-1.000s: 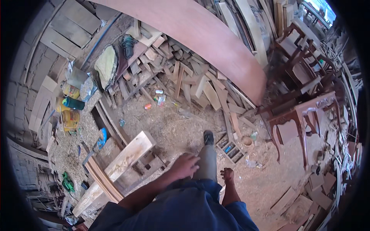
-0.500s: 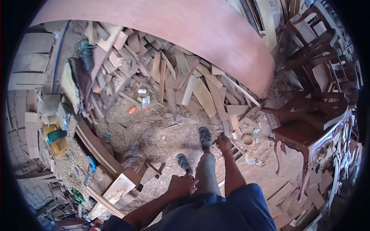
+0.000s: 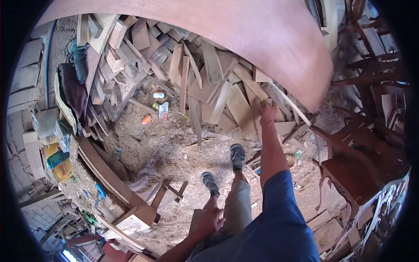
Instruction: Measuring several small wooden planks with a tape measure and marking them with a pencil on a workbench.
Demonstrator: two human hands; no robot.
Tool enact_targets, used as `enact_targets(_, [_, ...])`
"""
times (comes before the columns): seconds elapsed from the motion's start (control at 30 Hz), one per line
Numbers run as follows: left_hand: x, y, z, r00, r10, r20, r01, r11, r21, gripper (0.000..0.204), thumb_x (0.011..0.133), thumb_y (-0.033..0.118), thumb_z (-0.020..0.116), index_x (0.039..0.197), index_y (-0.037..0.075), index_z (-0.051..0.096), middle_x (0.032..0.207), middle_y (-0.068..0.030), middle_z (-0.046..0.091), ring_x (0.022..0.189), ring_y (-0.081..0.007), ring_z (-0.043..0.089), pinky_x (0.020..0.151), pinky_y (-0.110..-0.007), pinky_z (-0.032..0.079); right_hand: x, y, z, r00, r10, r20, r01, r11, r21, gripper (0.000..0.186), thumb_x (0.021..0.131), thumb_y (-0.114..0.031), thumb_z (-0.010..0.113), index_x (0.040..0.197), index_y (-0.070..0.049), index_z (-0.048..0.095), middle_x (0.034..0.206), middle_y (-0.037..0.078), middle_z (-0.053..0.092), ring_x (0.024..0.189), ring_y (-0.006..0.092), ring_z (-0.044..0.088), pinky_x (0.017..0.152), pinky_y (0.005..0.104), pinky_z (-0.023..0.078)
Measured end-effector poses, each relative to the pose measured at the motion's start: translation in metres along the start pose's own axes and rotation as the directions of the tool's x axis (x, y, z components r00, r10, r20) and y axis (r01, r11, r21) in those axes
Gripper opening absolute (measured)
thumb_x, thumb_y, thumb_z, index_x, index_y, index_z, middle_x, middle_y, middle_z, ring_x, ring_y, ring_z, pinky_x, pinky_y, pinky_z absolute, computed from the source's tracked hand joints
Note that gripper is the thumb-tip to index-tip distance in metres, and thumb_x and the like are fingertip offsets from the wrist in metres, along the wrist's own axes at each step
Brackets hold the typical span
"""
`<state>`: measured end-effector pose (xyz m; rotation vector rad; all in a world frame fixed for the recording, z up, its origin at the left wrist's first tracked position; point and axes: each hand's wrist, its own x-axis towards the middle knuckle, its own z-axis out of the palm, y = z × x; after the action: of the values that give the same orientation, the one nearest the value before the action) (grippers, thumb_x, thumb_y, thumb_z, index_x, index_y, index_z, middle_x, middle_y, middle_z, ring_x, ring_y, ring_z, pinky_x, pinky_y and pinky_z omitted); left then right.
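My right hand [image 3: 268,112] is stretched far forward over the wood pile, at the near end of a wooden plank [image 3: 249,82]. Its fingers are small and partly hidden, so whether they grip the plank or only hover at it is unclear. Beside it lies a broad, pale board [image 3: 241,111], leaning on other offcuts. My left hand [image 3: 212,220] hangs near my left thigh with loosely bent fingers apart and nothing in it.
A large curved pinkish sheet [image 3: 244,30] overhangs the pile. A dark carved wooden chair [image 3: 353,174] stands at right. To the left are a long curved timber [image 3: 107,172] and a yellow container [image 3: 63,170]. Small litter, including a red-orange wrapper [image 3: 146,119], lies on the shavings-covered floor.
My right arm has reached forward from beside my right foot to the wood pile. The left hand has drawn slightly back toward my body. The view has shifted a little.
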<state>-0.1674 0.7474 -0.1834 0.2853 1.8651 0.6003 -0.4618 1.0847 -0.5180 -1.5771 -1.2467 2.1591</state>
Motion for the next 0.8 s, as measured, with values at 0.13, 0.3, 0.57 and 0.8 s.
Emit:
enact_targets(0.13, [0.021,0.004,-0.038,0.978,-0.196,-0.077,0.194,0.98,-0.037,0.051,0.098,0.034,0.069,0.138,0.003,0.064,0.124,-0.0205,0.072,0.113,-0.0409,0.069,0.096,-0.053,0.056,0.048,-0.01,0.003,0.999,0.003,0.032,-0.005,0.999,0.037,0.024,0.099,-0.015,0.071,0.118,0.0,0.07,0.101,0.003,0.063,0.076,0.0083,0.059,0.054,0.0283,0.046])
enact_targets(0.3, [0.04,-0.017,-0.051,0.94,-0.203,-0.276,0.198,0.979,-0.046,0.05,0.099,0.035,0.07,0.138,0.003,0.066,0.131,-0.0225,0.07,0.123,-0.0399,0.067,0.106,-0.048,0.053,0.034,0.004,-0.017,0.996,-0.082,0.026,0.085,0.984,-0.159,0.011,0.098,-0.015,0.073,0.093,-0.005,0.072,0.079,-0.001,0.064,0.065,0.0089,0.058,0.053,0.027,0.044])
enact_targets(0.57, [0.075,0.016,-0.073,0.946,-0.165,-0.281,0.11,0.974,-0.199,0.049,0.102,0.033,0.07,0.141,0.002,0.065,0.135,-0.0229,0.069,0.127,-0.0389,0.066,0.11,-0.046,0.051,-0.059,0.021,0.013,0.913,-0.334,0.234,0.403,0.657,-0.637,0.038,0.084,-0.027,0.085,0.105,0.0,0.07,0.099,0.017,0.071,0.087,0.0337,0.072,0.078,0.0451,0.057])
enact_targets(0.8, [0.089,0.044,-0.085,0.961,-0.103,-0.256,0.061,0.984,-0.167,0.052,0.102,0.031,0.073,0.143,0.001,0.063,0.136,-0.0215,0.068,0.124,-0.0347,0.068,0.108,-0.043,0.052,-0.07,0.014,0.022,0.845,-0.518,0.134,0.444,0.54,-0.715,0.037,0.086,-0.025,0.081,0.109,0.0,0.066,0.101,0.022,0.067,0.096,0.0412,0.066,0.085,0.0496,0.054])
